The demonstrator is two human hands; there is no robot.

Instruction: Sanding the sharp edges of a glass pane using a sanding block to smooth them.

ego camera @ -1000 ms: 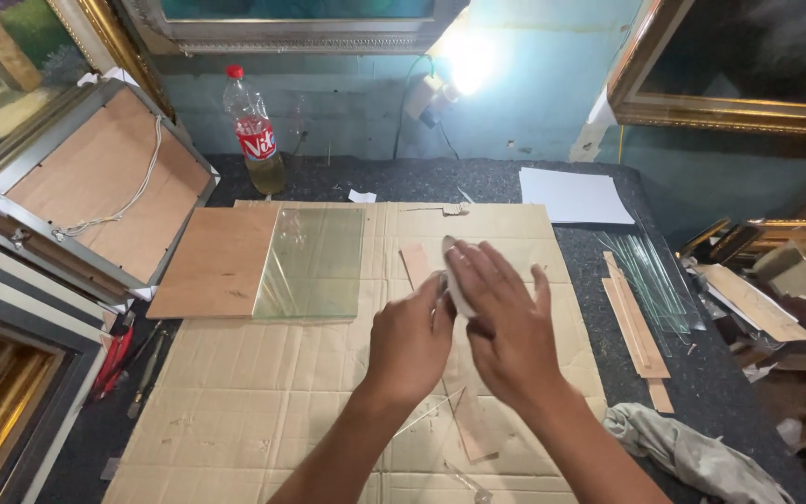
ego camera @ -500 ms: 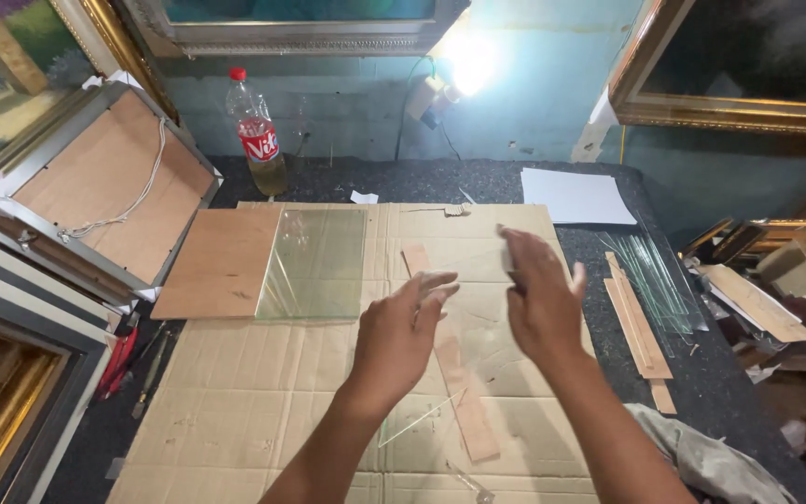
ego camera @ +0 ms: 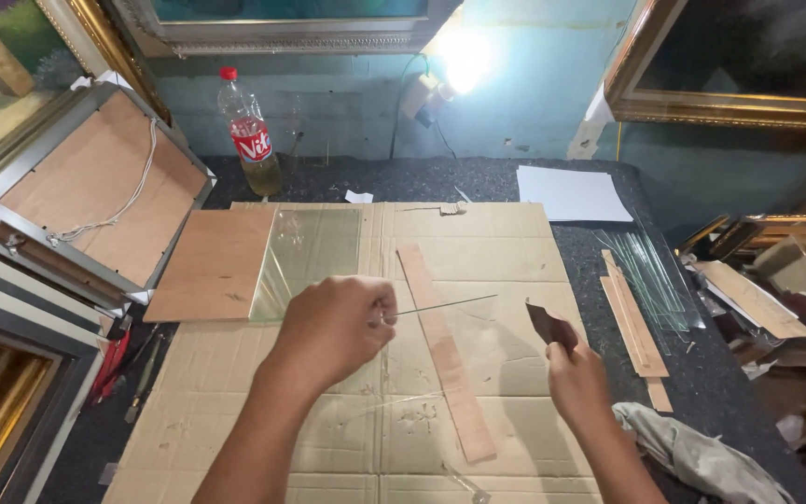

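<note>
I see my left hand (ego camera: 333, 327) pinching a thin glass strip (ego camera: 445, 305) that juts rightward over the cardboard (ego camera: 328, 439) mid-tabletop; my right hand (ego camera: 576, 378) grips a dark tool (ego camera: 550, 327) just beyond its tip.

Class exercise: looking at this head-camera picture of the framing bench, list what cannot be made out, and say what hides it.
- Left hand: its grip on the thin clear glass strip is hidden behind the knuckles.
- Right hand: the small dark piece it holds is too small to identify.
- Grey crumpled cloth: cut off by the bottom edge.
- Wall lamp: lost in glare.
</note>
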